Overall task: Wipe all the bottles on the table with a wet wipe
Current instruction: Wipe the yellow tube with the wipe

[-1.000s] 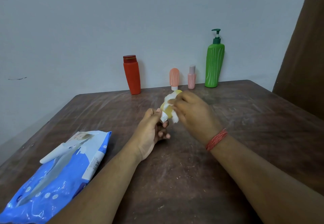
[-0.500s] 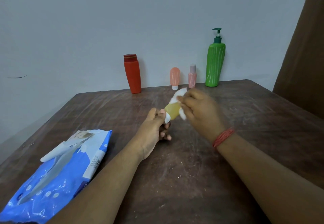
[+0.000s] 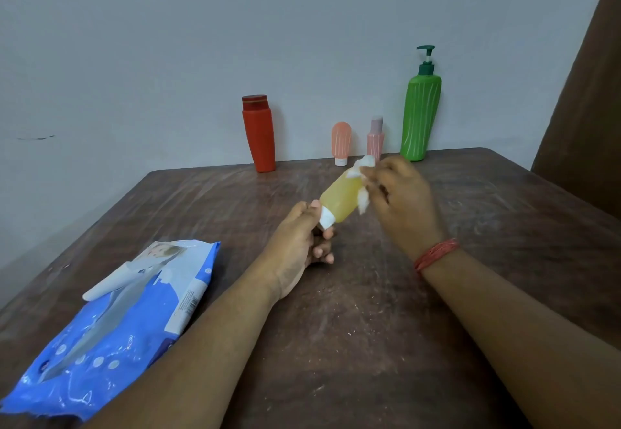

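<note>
Wipe (image 3: 364,198) has slid up the yellow bottle (image 3: 339,198); right hand (image 3: 400,200) pinches it, left hand (image 3: 295,237) grips the cap, above the bench (image 3: 369,327).

A dark brown wooden table (image 3: 386,327), its top scuffed and streaked with pale marks, carries everything. Along its far edge, against the wall, four bottles stand upright in a row: a tall red plastic bottle (image 3: 258,133) at the left, then a small peach ribbed tube standing on its white cap (image 3: 341,143), a small pink ribbed bottle (image 3: 375,139), and a tall green pump bottle (image 3: 420,116) at the right. Near the left edge, toward the near corner, lies a flat blue wet-wipe packet (image 3: 114,321).
</note>
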Available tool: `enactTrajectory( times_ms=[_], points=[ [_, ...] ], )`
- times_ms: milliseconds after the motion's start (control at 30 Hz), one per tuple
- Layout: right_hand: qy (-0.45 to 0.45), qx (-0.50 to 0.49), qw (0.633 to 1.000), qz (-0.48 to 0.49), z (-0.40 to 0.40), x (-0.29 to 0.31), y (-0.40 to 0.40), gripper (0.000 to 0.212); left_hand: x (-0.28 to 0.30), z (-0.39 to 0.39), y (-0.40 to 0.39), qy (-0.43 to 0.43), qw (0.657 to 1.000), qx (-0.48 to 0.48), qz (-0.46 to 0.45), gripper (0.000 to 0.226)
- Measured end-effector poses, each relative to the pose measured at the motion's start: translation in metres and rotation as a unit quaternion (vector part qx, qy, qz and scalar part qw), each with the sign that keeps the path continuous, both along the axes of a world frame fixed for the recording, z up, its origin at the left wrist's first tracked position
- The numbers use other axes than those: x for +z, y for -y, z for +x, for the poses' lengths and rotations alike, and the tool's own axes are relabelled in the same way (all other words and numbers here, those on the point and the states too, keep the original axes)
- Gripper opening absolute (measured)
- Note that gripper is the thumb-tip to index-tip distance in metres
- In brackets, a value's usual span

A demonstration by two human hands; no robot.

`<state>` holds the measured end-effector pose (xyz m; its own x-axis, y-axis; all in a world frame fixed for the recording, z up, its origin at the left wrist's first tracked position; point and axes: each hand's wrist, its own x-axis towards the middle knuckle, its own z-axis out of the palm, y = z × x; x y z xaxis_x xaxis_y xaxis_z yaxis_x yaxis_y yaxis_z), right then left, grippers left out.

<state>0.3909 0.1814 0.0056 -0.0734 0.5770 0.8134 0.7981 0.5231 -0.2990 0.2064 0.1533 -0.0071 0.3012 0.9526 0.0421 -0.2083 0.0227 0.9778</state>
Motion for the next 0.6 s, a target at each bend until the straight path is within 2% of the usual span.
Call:
enactTrajectory(
  times_ms=[100, 133, 233, 267, 400, 433, 533, 600],
  points=[
    [0.099, 0.062, 0.993, -0.004, -0.014, -0.008, 0.014, 0.021, 0.000, -0.001, -0.002, 0.004, 1.000, 0.004, -0.003, 0.029],
    [0.103, 0.056, 0.993, -0.002, -0.011, -0.006, 0.012, 0.021, 0.000, -0.001, -0.002, -0.005, 1.000, 0.000, 0.003, 0.030],
    [0.005, -0.023, 1.000, 0.002, 0.005, 0.005, -0.001, 0.022, -0.001, 0.002, 0.001, -0.048, 0.998, -0.012, 0.031, 0.030],
    [0.001, -0.022, 1.000, -0.004, 0.005, 0.005, 0.001, 0.023, -0.002, 0.002, 0.001, -0.056, 0.998, -0.011, 0.034, 0.031],
    [0.124, 0.051, 0.991, 0.012, -0.014, 0.002, 0.023, 0.023, -0.002, 0.000, -0.001, -0.061, 0.997, -0.004, 0.036, 0.035],
    [0.119, 0.037, 0.992, 0.021, -0.010, 0.007, 0.018, 0.023, -0.003, 0.001, -0.001, -0.076, 0.996, 0.001, 0.040, 0.035],
    [0.025, -0.024, 0.999, 0.032, 0.005, 0.019, 0.005, 0.018, -0.006, 0.003, -0.002, -0.135, 0.989, 0.017, 0.061, 0.034],
    [0.009, -0.014, 1.000, 0.020, 0.004, 0.018, 0.008, 0.020, -0.007, 0.002, -0.003, -0.143, 0.987, 0.021, 0.066, 0.033]
  ],
)
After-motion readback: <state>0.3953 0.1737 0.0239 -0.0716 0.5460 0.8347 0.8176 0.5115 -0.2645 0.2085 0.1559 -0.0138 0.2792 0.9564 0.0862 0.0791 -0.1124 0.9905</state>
